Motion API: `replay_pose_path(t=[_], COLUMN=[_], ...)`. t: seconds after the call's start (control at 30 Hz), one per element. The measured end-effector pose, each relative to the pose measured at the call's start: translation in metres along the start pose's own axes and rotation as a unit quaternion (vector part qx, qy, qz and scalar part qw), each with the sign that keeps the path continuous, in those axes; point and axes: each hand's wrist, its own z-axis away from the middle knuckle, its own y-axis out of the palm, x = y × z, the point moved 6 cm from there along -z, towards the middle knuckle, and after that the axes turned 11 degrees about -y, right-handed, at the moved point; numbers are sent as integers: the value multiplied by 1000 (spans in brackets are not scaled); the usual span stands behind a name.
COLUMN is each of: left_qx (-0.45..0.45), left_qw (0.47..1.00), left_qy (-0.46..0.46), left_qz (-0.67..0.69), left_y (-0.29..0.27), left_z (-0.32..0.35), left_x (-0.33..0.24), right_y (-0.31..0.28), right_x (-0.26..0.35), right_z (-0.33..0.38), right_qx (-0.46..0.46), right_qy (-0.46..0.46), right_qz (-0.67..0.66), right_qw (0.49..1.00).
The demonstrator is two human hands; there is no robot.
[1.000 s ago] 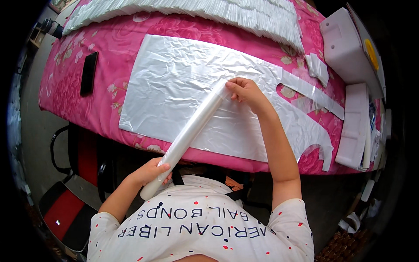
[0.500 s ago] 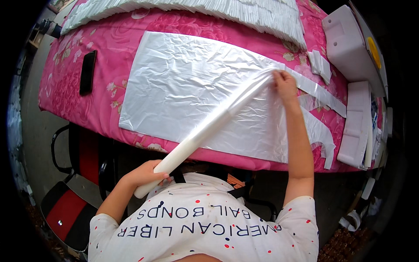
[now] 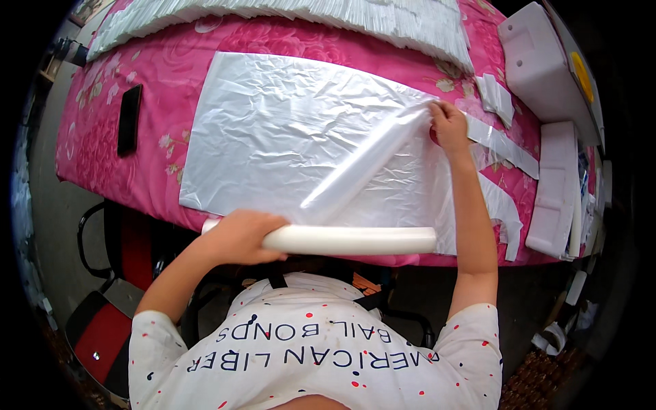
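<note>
Seen from your head camera: your left hand (image 3: pixel 239 237) wraps shut around a white plastic-film roll (image 3: pixel 348 240), lying crosswise along the pink flowered tablecloth's (image 3: pixel 157 147) near edge; your right hand (image 3: pixel 449 127) pinches its clear film end (image 3: pixel 365 167), stretched diagonally.

One white roll (image 3: pixel 355 240) at 6 o'clock; one flat plastic sheet (image 3: pixel 287 130) at centre; one black phone (image 3: pixel 128 119) at 9 o'clock; two white foam blocks, one (image 3: pixel 536 65) at 2 o'clock, one (image 3: pixel 555 191) at 3 o'clock; two hands, left hand (image 3: pixel 239 236), right hand (image 3: pixel 449 126); one long stack of white folded pieces (image 3: pixel 287 12) at 12 o'clock.
</note>
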Motion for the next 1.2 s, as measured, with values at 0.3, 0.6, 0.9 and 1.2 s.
replay_pose_path(t=[0.3, 0.6, 0.9, 1.2], left_qx=[-315, -166, -202, -208], left_qw=[875, 905, 920, 925], left_qy=[318, 259, 217, 157], left_qz=[-183, -294, -257, -277], left_y=[-4, 52, 77, 98], left_z=[-54, -46, -42, -37], left_x=[-43, -22, -32, -38], right_y=[70, 73, 74, 74], right_x=[36, 33, 97, 104], right_z=[-13, -20, 69, 147], right_qx=[90, 129, 155, 150], right_qy=[-52, -4, -91, -274], right_qz=[-44, -32, 93, 307], right_qw=[994, 991, 979, 899])
